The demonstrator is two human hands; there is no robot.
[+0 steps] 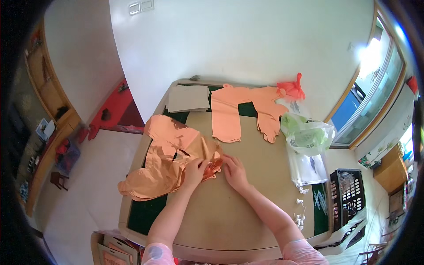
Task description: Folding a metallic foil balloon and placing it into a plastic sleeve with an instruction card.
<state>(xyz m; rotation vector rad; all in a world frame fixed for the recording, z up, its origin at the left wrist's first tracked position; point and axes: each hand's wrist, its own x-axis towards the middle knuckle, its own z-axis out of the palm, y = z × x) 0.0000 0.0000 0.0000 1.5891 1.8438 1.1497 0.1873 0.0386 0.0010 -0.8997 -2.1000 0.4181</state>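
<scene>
A flat, creased copper-coloured foil balloon [165,154] lies across the left part of the table, its right end bunched and folded. My left hand [195,173] is closed on that gathered end, fingertips hidden partly in the folds. On the other side of the fold my right hand [235,172] has its fingers bent together at the foil's edge, seemingly pinching it. Farther back lie more flat copper foil balloons [226,117], spread out and uninflated.
Grey cardboard sheets [188,98] lie at the back left, beside the balloons. On the right are a red mesh bundle [292,89], a green-white plastic bag [304,132], clear packets [307,170], white ties [299,221] and pale strips [320,202]. A black crate [349,194] stands beside the table [247,216].
</scene>
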